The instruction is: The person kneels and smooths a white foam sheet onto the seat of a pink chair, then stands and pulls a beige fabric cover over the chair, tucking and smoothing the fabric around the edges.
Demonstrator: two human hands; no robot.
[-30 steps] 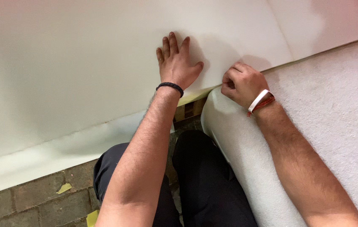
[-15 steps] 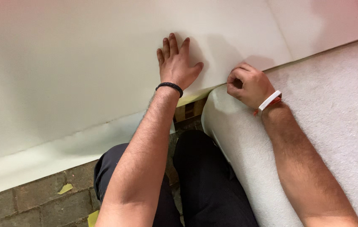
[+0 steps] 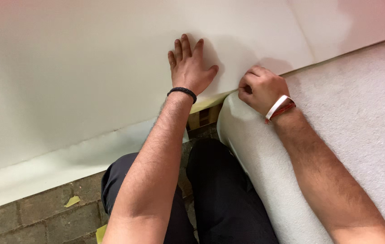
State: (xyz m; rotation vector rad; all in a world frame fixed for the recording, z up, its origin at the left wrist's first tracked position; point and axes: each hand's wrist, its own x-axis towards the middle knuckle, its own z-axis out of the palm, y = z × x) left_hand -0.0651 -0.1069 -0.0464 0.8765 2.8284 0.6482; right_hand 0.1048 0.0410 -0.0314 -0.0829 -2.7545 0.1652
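My left hand (image 3: pixel 191 68) lies flat with its fingers spread on a large white panel (image 3: pixel 79 68), a black band on the wrist. My right hand (image 3: pixel 262 88) is curled into a fist at the top corner of a pale grey carpet piece (image 3: pixel 359 117), where the carpet meets the panel. Its fingers pinch the carpet's folded edge (image 3: pixel 231 106). A white and red band sits on the right wrist. The carpet's smooth white backing (image 3: pixel 251 149) curves down beside my knees.
My knees in dark trousers (image 3: pixel 219 194) rest on a brick floor (image 3: pixel 25 219) with yellow scraps (image 3: pixel 72 201). A white strip (image 3: pixel 56 165) runs along the panel's lower edge. A small gap with wood (image 3: pixel 203 117) shows between my hands.
My right hand has shifted a little along the carpet edge and back, staying closed. My left hand has stayed flat on the panel.
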